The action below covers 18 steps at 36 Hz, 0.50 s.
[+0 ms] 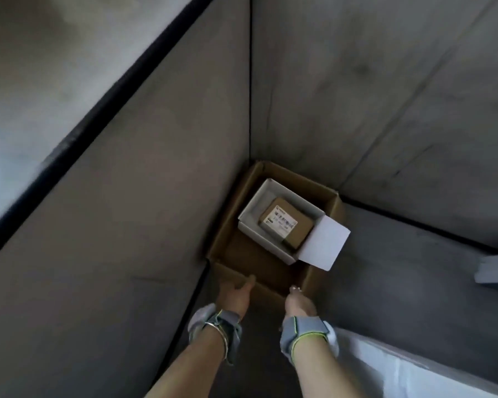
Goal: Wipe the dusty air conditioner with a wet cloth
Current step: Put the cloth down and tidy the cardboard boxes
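From the head camera, looking steeply down into a corner where two grey walls (357, 90) meet, an open cardboard box (230, 242) sits on the floor (400, 268), pushed right into that corner. Inside it, towards the far side, lies a smaller white box (252, 208) with its lid flap (325, 244) folded out to the right, and within that a small brown parcel (288, 222) with a printed label.

Both of the person's arms reach down to the near edge of the cardboard box. The left hand (236, 294) grips the near rim at its left part, thumb on top and fingers hidden behind the flap. The right hand (298, 304) is curled and closed at the near right corner of the box; the blur keeps it unclear whether it actually clamps the cardboard. Each wrist carries a grey strap (305, 330), and the left wrist also has a thin bangle (222, 333).

Neither an air conditioner nor a cloth can be made out here; a pale blurred surface (400, 372) fills the lower right corner, beside the right forearm.
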Available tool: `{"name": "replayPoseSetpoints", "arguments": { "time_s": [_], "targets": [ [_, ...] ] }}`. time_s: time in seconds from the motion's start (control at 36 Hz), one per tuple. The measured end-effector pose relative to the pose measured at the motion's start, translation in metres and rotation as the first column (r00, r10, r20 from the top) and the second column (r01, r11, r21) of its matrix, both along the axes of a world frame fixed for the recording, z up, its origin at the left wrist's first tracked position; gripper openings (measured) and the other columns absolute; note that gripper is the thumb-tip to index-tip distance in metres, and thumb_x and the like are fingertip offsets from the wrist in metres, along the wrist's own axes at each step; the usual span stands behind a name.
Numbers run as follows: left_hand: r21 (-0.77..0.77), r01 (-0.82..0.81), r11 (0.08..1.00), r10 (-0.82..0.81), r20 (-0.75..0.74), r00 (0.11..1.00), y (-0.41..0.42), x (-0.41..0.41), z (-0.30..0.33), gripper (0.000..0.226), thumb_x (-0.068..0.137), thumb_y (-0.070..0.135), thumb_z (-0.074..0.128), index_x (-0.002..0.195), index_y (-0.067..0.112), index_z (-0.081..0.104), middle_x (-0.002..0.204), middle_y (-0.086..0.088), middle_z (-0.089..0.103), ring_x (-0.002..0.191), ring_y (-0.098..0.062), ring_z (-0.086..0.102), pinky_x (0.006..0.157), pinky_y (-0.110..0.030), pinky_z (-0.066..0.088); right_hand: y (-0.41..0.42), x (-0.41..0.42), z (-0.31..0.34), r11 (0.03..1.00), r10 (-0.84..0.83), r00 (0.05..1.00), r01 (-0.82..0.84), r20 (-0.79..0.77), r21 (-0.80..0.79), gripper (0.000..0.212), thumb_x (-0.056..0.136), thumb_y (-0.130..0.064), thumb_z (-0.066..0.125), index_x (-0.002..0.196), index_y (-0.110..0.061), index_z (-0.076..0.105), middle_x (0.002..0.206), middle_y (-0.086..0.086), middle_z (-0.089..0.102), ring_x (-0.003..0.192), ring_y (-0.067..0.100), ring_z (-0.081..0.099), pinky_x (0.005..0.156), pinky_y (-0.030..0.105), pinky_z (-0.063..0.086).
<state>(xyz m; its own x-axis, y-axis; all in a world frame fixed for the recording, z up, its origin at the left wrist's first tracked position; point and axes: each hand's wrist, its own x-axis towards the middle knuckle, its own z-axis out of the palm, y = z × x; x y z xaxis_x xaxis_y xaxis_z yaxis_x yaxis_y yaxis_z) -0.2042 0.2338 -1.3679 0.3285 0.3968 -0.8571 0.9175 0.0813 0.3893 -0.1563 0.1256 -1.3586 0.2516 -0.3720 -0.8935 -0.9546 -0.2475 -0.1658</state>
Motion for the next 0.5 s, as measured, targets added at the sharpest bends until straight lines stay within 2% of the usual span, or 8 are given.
{"name": "replayPoseSetpoints", "arguments": {
  "time_s": [0.08, 0.17, 0.22, 0.28, 0.36, 0.42, 0.47, 0.5],
  "targets": [
    [-0.008, 0.009, 1.0, -0.009, 0.002, 1.0, 0.008, 0.011, -0.024, 0.067, 0.084, 0.05, 0.058, 0.134, 0.006, 0.048, 0.13, -0.021, 0.053, 0.115, -0.034, 0.054, 0.093, -0.042, 0.049, -0.005, -0.002, -0.032, 0.996, -0.049, 0.998, 0.052, -0.044, 0.071, 0.062, 0.094, -0.046, 0.04, 0.122, 0.008, 0.052, 0.117, 0.023, 0.054, 0.114, 0.039, 0.052, 0.1, 0.045, 0.041],
    [-0.091, -0.14, 0.986, 0.137, -0.03, 0.99, 0.011, 0.023, -0.049, 0.056, 0.083, 0.05, 0.06, 0.121, 0.009, 0.054, 0.119, -0.012, 0.056, 0.1, -0.031, 0.056, 0.07, -0.034, 0.054, -0.01, -0.002, -0.072, 0.969, -0.134, 0.99, 0.138, -0.036, 0.207, 0.051, 0.094, -0.042, 0.042, 0.122, -0.002, 0.051, 0.11, 0.018, 0.051, 0.113, 0.041, 0.053, 0.095, 0.051, 0.046],
    [-0.122, -0.204, 0.971, 0.195, -0.077, 0.978, 0.012, 0.025, -0.066, 0.058, 0.079, 0.057, 0.061, 0.11, 0.009, 0.056, 0.112, -0.01, 0.057, 0.095, -0.03, 0.058, 0.067, -0.035, 0.055, -0.014, -0.004, -0.082, 0.914, -0.305, 0.949, 0.314, -0.076, 0.257, 0.032, 0.094, -0.035, 0.048, 0.112, -0.008, 0.049, 0.105, 0.017, 0.046, 0.109, 0.043, 0.053, 0.087, 0.051, 0.049],
    [-0.13, -0.256, 0.958, 0.249, -0.07, 0.966, 0.011, 0.025, -0.076, 0.056, 0.083, 0.048, 0.062, 0.116, 0.003, 0.055, 0.117, -0.014, 0.058, 0.101, -0.034, 0.058, 0.063, -0.036, 0.053, -0.017, -0.006, -0.092, 0.833, -0.461, 0.884, 0.462, -0.081, 0.303, 0.024, 0.094, -0.021, 0.051, 0.114, -0.009, 0.046, 0.105, 0.018, 0.046, 0.103, 0.042, 0.054, 0.075, 0.049, 0.053],
    [-0.156, -0.393, 0.906, 0.394, -0.024, 0.919, 0.006, 0.026, -0.088, 0.043, 0.09, 0.021, 0.059, 0.125, -0.003, 0.05, 0.128, -0.019, 0.052, 0.112, -0.038, 0.053, 0.071, -0.037, 0.052, -0.019, -0.009, -0.1, 0.725, -0.608, 0.792, 0.583, -0.059, 0.367, 0.024, 0.091, -0.004, 0.05, 0.115, -0.003, 0.047, 0.105, 0.018, 0.047, 0.1, 0.037, 0.051, 0.053, 0.044, 0.055],
    [-0.201, -0.471, 0.859, 0.484, 0.022, 0.875, 0.006, 0.029, -0.083, 0.036, 0.091, 0.009, 0.054, 0.125, -0.003, 0.049, 0.13, -0.02, 0.049, 0.116, -0.039, 0.049, 0.078, -0.038, 0.05, -0.017, -0.004, -0.093, 0.68, -0.674, 0.737, 0.647, -0.053, 0.347, 0.015, 0.09, 0.002, 0.05, 0.104, -0.002, 0.047, 0.105, 0.019, 0.048, 0.104, 0.038, 0.052, 0.05, 0.042, 0.055],
    [-0.226, -0.513, 0.828, 0.535, 0.044, 0.844, 0.006, 0.032, -0.071, 0.037, 0.091, 0.003, 0.053, 0.126, -0.003, 0.047, 0.132, -0.021, 0.048, 0.118, -0.04, 0.047, 0.079, -0.04, 0.05, -0.019, 0.0, -0.08, 0.702, -0.656, 0.754, 0.622, -0.025, 0.346, 0.017, 0.09, 0.005, 0.046, 0.107, 0.0, 0.047, 0.103, 0.021, 0.049, 0.096, 0.037, 0.053, 0.054, 0.041, 0.056],
    [-0.229, -0.527, 0.818, 0.549, 0.04, 0.835, 0.005, 0.032, -0.068, 0.037, 0.09, 0.002, 0.053, 0.126, -0.004, 0.046, 0.132, -0.022, 0.047, 0.119, -0.04, 0.047, 0.079, -0.041, 0.05, -0.019, -0.001, -0.077, 0.74, -0.595, 0.804, 0.556, -0.018, 0.378, 0.026, 0.093, 0.006, 0.039, 0.118, 0.001, 0.044, 0.097, 0.02, 0.05, 0.086, 0.035, 0.052, 0.051, 0.036, 0.057]
  ]
}}
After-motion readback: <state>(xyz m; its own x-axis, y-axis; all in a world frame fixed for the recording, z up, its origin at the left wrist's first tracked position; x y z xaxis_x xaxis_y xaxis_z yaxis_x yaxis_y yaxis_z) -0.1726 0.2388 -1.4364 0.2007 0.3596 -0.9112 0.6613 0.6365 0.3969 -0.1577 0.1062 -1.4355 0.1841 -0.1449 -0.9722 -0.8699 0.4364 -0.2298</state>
